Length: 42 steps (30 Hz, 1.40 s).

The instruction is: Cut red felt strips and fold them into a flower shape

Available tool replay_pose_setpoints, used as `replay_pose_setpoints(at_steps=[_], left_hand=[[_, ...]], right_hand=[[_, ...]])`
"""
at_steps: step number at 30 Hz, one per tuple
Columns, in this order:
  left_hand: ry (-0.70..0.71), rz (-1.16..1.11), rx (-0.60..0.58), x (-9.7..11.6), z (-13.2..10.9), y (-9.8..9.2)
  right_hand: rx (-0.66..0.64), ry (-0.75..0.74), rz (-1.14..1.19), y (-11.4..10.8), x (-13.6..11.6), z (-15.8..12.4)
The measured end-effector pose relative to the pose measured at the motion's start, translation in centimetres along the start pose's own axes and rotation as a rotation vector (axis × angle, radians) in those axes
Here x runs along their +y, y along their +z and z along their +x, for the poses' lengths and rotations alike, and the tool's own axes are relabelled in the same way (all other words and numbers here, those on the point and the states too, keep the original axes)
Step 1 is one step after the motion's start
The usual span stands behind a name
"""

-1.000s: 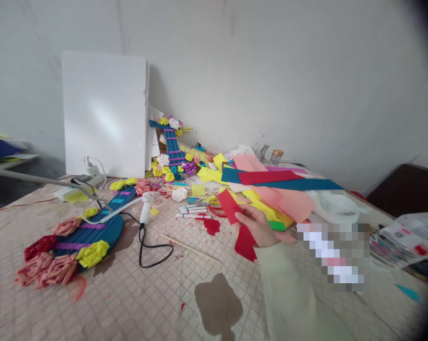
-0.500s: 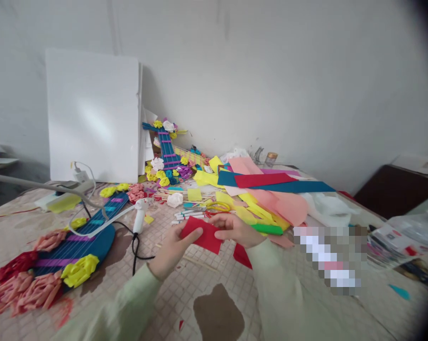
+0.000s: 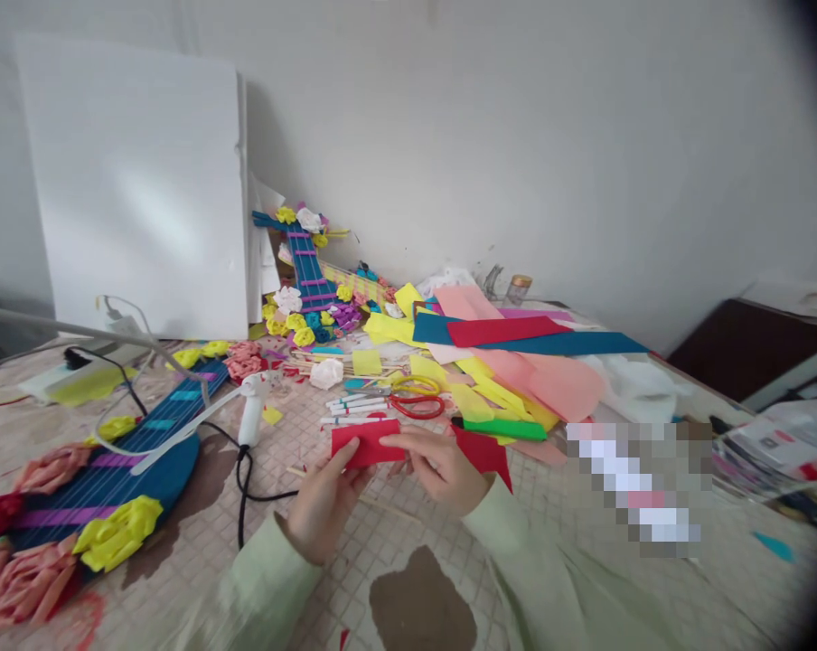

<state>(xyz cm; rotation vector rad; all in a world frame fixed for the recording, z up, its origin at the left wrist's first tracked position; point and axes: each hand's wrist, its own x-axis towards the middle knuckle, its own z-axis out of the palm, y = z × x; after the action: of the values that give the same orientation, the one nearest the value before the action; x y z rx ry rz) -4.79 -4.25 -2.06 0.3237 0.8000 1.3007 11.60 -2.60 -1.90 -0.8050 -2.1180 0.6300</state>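
Head camera view: two bare hands in pale green sleeves meet over a tabletop [image 3: 558, 597] with a diamond pattern. The left hand [image 3: 323, 502] grips the left end of a small red paper piece [image 3: 374, 443], thumb on top; the right hand [image 3: 446, 466] is drawn in narrow, its fingers holding the right end. The paper is raised between them, near the middle of the view — its upper edge close to the white markers [image 3: 358, 407]. Patterned surface shows between the forearms and toward the lower right, marked by one brown patch [image 3: 422, 601]. The table's far right edge slants behind crumpled white plastic [image 3: 643, 389].

Counted: one other red sheet [image 3: 486, 457] beside the right hand; two scissor handles, one yellow [image 3: 415, 385], one red [image 3: 418, 410]; one green roll [image 3: 507, 429]; one white glue gun [image 3: 251, 411]; two blue guitar shapes — one lying at left [image 3: 157, 470], one upright behind [image 3: 306, 267].
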Motion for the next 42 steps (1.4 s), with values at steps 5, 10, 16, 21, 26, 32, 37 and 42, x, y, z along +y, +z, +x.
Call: replay_pose_setpoints(at_steps=[5, 10, 16, 21, 26, 32, 37, 42], left_hand=[[-0.023, 0.005, 0.035, -0.3, -0.1, -0.4], [-0.011, 0.067, -0.055, -0.6, -0.4, -0.8], [0.229, 0.422, -0.159, -0.2, -1.3, -0.7], [0.345, 0.657, -0.051, -0.2, -1.0, -1.0], [0.326, 0.612, 0.012, -0.6, -0.4, -1.4], [0.363, 0.705, -0.035, -0.7, -0.3, -1.6], [0.297, 0.686, -0.074, -0.8, -0.5, -1.4], [0.212, 0.566, -0.058, -1.0, -0.4, -1.3]], right_hand=[[-0.035, 0.006, -0.008, 0.2, 0.3, 0.0], [0.037, 0.145, 0.184, 0.8, 0.1, 0.2], [0.080, 0.293, 0.466, 0.7, -0.7, 0.2], [0.068, 0.315, 0.484, 0.8, -1.1, 0.2], [0.235, 0.436, 0.577, 1.9, -0.6, 0.1], [0.315, 0.465, 0.475, 2.1, -0.3, 0.1], [0.314, 0.473, 0.451, 2.1, -0.4, 0.1], [0.315, 0.485, 0.426, 2.2, -0.4, 0.0]])
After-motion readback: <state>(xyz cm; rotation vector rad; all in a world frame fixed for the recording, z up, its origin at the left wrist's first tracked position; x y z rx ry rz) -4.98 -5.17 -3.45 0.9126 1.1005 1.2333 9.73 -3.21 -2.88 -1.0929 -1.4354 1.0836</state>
